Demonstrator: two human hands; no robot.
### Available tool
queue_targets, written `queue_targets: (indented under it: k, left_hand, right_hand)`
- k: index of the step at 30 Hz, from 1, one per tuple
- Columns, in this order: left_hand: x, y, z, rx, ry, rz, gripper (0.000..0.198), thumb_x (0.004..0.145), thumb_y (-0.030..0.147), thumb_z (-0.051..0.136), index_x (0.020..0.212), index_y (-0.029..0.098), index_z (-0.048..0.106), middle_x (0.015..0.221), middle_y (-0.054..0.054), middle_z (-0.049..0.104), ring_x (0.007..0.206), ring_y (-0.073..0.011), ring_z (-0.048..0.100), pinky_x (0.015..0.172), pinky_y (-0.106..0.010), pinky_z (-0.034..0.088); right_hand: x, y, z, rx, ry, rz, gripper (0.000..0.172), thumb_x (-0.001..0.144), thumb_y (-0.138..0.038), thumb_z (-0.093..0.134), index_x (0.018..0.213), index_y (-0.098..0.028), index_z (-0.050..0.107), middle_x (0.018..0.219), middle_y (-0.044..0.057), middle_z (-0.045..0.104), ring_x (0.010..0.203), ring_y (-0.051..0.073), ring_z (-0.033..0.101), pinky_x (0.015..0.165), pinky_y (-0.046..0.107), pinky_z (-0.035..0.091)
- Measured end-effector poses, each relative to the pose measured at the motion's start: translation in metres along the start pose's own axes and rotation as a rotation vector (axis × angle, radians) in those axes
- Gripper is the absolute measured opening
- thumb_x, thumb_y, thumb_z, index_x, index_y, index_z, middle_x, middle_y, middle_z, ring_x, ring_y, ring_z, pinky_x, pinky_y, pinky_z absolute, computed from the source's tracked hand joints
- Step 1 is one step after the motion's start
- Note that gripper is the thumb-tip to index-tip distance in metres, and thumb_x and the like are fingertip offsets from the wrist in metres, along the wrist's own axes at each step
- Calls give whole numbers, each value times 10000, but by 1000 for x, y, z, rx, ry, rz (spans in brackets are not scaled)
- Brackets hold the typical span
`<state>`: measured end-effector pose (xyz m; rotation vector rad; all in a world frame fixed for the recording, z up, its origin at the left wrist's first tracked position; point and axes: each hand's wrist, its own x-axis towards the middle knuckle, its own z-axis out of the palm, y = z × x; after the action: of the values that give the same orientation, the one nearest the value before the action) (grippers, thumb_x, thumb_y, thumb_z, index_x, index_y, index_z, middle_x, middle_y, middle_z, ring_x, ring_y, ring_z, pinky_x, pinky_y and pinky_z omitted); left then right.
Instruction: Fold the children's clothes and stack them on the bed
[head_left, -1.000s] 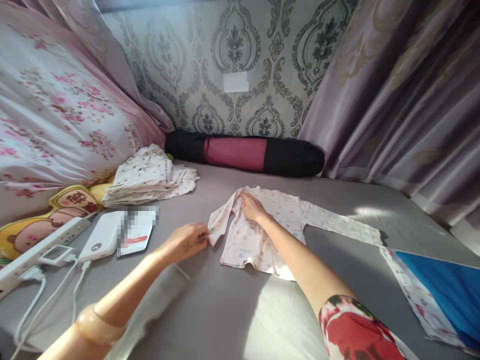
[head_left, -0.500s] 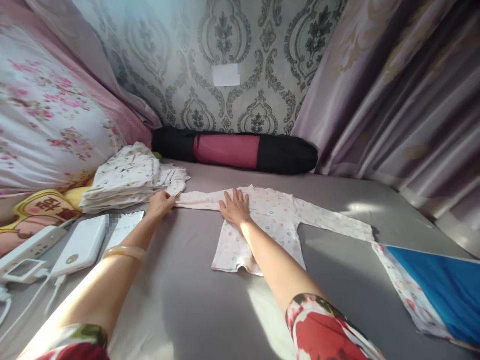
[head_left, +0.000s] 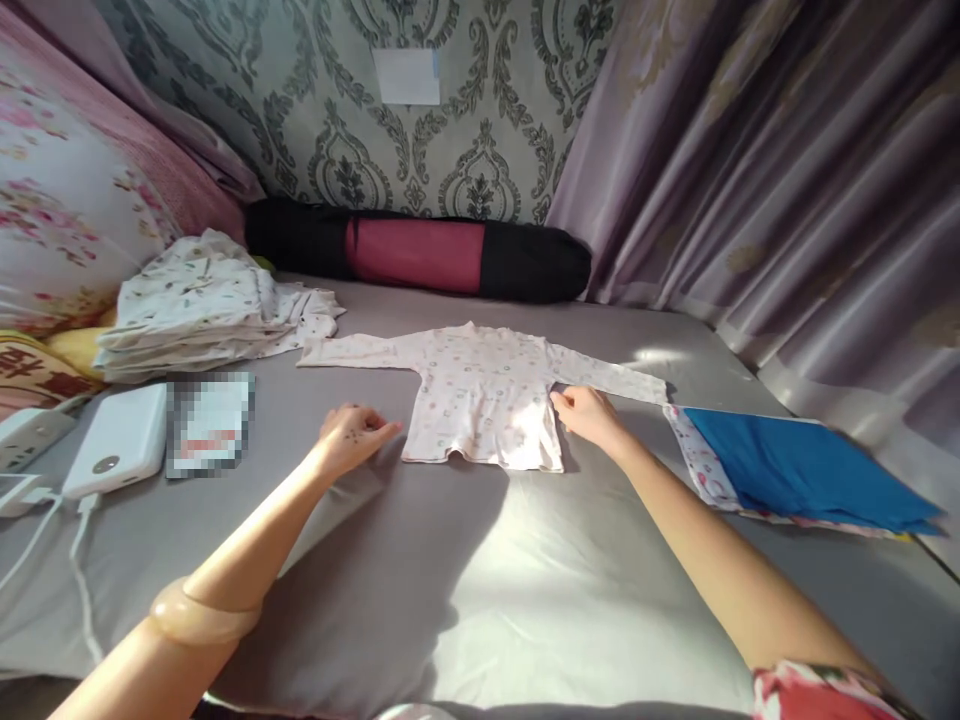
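A small white long-sleeved shirt (head_left: 484,395) with a pale dotted print lies flat on the grey sheet, both sleeves spread outward. At its right side edge, below the sleeve, the fingers of my right hand (head_left: 591,414) are pinched on the cloth. My left hand (head_left: 354,438) is just left of the lower left side of the shirt, apart from it. Its fingers are loosely curled, with the thumb stretched toward the fabric and nothing held. A bracelet (head_left: 201,615) circles my left forearm.
Piled clothes (head_left: 202,310) lie at the back left. A power bank (head_left: 120,440), a phone (head_left: 208,425) and a power strip (head_left: 34,438) sit at left. Folded blue cloth (head_left: 810,465) lies at right. A black and red bolster-shaped bag (head_left: 416,255) lines the wall.
My left hand has left the left sleeve cuff and come down beside the shirt's side. My right hand has moved off the chest to the right edge. The camera view has shifted.
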<state>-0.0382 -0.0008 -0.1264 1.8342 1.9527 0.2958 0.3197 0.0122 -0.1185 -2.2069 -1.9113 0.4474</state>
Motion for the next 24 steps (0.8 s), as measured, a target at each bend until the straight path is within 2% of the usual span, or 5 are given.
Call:
queue_targets:
  k: [4,9,16,20,24]
  left_hand:
    - [-12,17,16,-4,52,-6,358,694,547,626,578,211,665,731,-89,659,873,-301,602,738,-344,467]
    - [-21,30,20,-58,48,-12,270,672,454,637,575,201,627,668,-51,629,794,-245,603,670,-291,448]
    - [-12,0,11,-412,-72,-94,285,639,462,640,689,197,547,473,34,527,485,-138,536,488,-222,367]
    - [-7,-4,2,-238,-88,-14,245,637,421,638,720,207,554,566,9,602,552,-168,578,508,-244,400]
    - [0,14,-6,104,45,132,183,761,408,556,769,226,570,790,-49,674,778,-229,636,615,-279,434]
  right_hand:
    - [-50,5,16,-79,-21,42,339,877,-488,522,726,-206,633,749,71,690,724,207,643,547,252,327]
    - [-69,-13,27,-76,38,8,221,874,-396,523,819,-204,617,880,86,689,817,220,641,574,262,332]
    - [-61,7,23,328,-85,155,125,831,-317,559,778,-205,553,488,-69,486,479,124,513,487,209,319]
    - [-63,10,10,150,-88,58,125,818,-323,594,777,-208,567,640,-27,611,613,138,574,539,210,339]
    - [-61,-8,-7,-211,-74,-12,192,875,-402,578,860,-218,633,891,71,698,868,238,648,684,278,410]
